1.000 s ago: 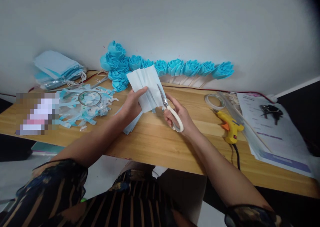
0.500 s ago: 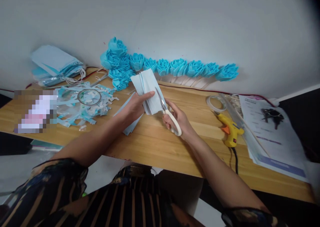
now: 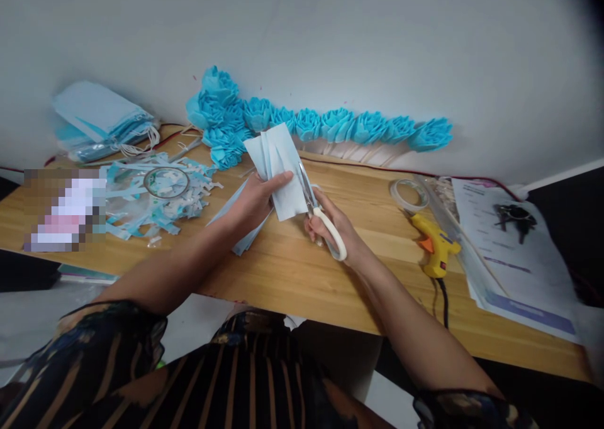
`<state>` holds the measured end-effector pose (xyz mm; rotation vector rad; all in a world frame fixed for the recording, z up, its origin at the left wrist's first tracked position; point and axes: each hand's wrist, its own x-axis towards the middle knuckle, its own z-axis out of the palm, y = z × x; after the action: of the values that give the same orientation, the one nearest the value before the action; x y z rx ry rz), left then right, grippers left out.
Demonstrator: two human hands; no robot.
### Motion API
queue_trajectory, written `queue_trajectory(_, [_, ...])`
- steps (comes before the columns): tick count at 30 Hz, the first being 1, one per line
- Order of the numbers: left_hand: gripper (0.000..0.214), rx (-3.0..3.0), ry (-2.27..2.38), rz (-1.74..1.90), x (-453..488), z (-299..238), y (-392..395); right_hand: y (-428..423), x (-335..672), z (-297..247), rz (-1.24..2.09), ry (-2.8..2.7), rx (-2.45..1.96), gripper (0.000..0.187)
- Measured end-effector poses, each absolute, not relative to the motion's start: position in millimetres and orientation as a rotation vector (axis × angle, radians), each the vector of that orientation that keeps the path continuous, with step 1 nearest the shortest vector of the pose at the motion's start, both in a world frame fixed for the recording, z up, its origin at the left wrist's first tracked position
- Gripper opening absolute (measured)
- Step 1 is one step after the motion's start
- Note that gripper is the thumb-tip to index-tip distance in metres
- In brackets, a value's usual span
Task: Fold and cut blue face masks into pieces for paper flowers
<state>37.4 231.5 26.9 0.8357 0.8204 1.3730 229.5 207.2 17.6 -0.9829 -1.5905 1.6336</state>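
My left hand is closed on folded sheets of pale blue mask fabric, thumb on top, holding them above the table. My right hand is wrapped round the white handles of a pair of scissors. The metal blades lie along the right edge of the mask fabric, pointing away from me. A narrow strip stands apart from the sheet beside the blades, near my right fingers. Under my left hand, more flat pale blue pieces lie on the wooden table.
Blue fabric flowers line the wall. Face masks are stacked at the back left, behind scattered scraps and a tape ring. Rightward are a clear tape roll, a yellow glue gun, papers and keys.
The scissors have shifted slightly along the fabric's right edge, and the strip there now stands apart from the sheet. My left hand keeps its hold.
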Motion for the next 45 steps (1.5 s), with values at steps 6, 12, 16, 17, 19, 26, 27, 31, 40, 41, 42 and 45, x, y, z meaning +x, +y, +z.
queue_trajectory(6, [0.045,0.844,0.832,1.347,37.5,28.5,228.8,208.1,228.9,15.2,1.651,-1.561,-0.97,0.108])
queue_trajectory(12, [0.046,0.848,0.818,1.285,37.7,26.1,228.9,207.4,230.7,20.2,1.604,-1.596,-0.965,0.102])
queue_trajectory(16, [0.05,0.801,0.838,1.312,37.9,25.4,230.2,207.3,231.4,22.1,1.592,-1.628,-0.971,0.1])
queue_trajectory(17, [0.051,0.788,0.849,1.326,37.9,25.4,230.6,207.3,231.5,22.4,1.594,-1.634,-0.973,0.1])
queue_trajectory(19, [0.052,0.773,0.871,1.349,37.7,25.7,231.4,207.2,231.5,23.1,1.61,-1.632,-0.974,0.103])
queue_trajectory(26, [0.05,0.822,0.873,1.318,40.8,25.2,226.1,204.0,229.3,26.9,1.599,-1.605,-1.003,0.104])
queue_trajectory(27, [0.049,0.829,0.868,1.3,41.8,24.6,224.9,203.6,228.7,27.2,1.591,-1.6,-1.008,0.104])
queue_trajectory(31, [0.049,0.822,0.863,1.283,44.8,22.6,223.1,203.1,226.7,25.6,1.562,-1.592,-1.007,0.101])
queue_trajectory(40, [0.046,0.831,0.854,1.317,41.7,26.3,224.5,205.1,227.2,18.8,1.57,-1.591,-0.959,0.1])
queue_trajectory(41, [0.045,0.834,0.859,1.315,41.5,26.6,224.2,205.1,227.1,18.9,1.572,-1.585,-0.964,0.1])
queue_trajectory(42, [0.045,0.836,0.864,1.314,41.4,26.8,223.9,204.9,226.9,19.0,1.574,-1.579,-0.969,0.1])
queue_trajectory(45, [0.047,0.834,0.881,1.318,41.8,27.6,223.1,204.4,226.0,19.7,1.57,-1.57,-0.979,0.101])
